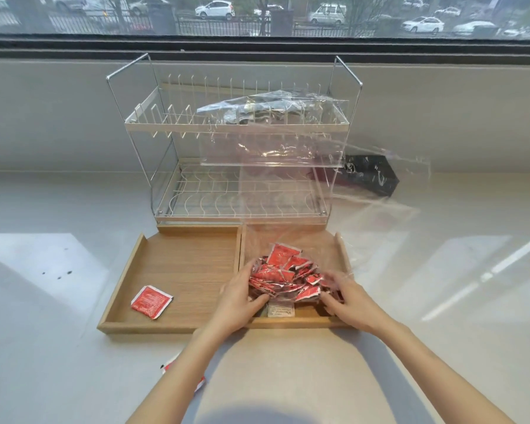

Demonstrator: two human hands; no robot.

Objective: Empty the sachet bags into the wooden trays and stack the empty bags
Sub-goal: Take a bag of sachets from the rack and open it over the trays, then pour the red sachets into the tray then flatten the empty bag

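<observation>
Head view, trays: two wooden trays side by side before a wire rack (233, 133); left tray (178, 267) holds one loose red sachet (151, 302); right tray (338, 249) holds the heap.
Head view, heap: red sachets (285, 275) piled in the right tray, apparently inside a clear bag (259, 240) whose film rises toward the rack; whether the heap is fully out of the bag cannot be told.
Left hand (242, 293): fingers curled round the heap's left edge, gripping sachets.
Right hand (348, 296): fingers bent at the heap's right edge, over film and sachets; whether they pinch anything cannot be told.
Further bags: one filled clear bag (273, 110) on the rack's upper shelf; empty film (380, 191) draped to the right.
Stray sachet (169, 365): on the counter beside the left forearm.
Handling: sachets likely light, slick and apt to slide apart; bag film limp and slippery; best pinched at the closed corners and lifted so the contents spill out.
</observation>
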